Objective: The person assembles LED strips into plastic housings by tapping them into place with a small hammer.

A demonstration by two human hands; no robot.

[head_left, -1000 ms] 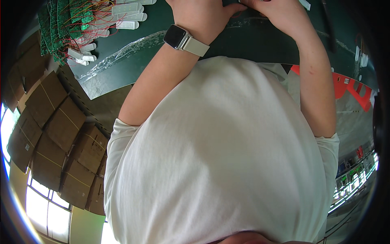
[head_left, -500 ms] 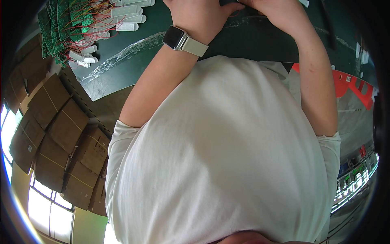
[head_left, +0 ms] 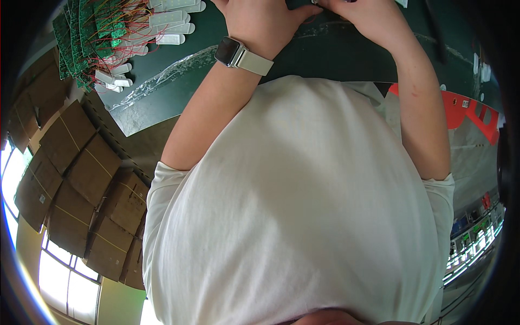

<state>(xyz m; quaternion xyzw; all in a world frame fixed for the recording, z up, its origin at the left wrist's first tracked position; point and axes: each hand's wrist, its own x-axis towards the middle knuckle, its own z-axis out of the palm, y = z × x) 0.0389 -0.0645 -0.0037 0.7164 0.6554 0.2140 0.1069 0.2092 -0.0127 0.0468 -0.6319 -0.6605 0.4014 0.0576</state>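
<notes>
Both my hands are at the top edge of the head view, which cuts off most of their fingers. My left hand (head_left: 259, 20) wears a watch (head_left: 229, 52) with a pale strap at the wrist, its thumb reaching toward the right hand. My right hand (head_left: 369, 19) has its fingers drawn together, close to that thumb. A tiny shiny bit shows where they meet, too small to name. A short piece of thin red wire (head_left: 310, 21) shows under the left thumb. Both hands look closed on something mostly out of view.
Green circuit boards (head_left: 81, 38) with red and yellow wires lie at the far left of the dark green table (head_left: 179, 73), beside white strips (head_left: 168, 19). Clear tape crosses the tabletop. Cardboard boxes (head_left: 70, 173) are stacked at left. A red plastic piece (head_left: 460, 108) is at right.
My hands have shifted very slightly up and left at the top edge. The table and boards sit slightly to the right in the picture. Nothing is visibly let go.
</notes>
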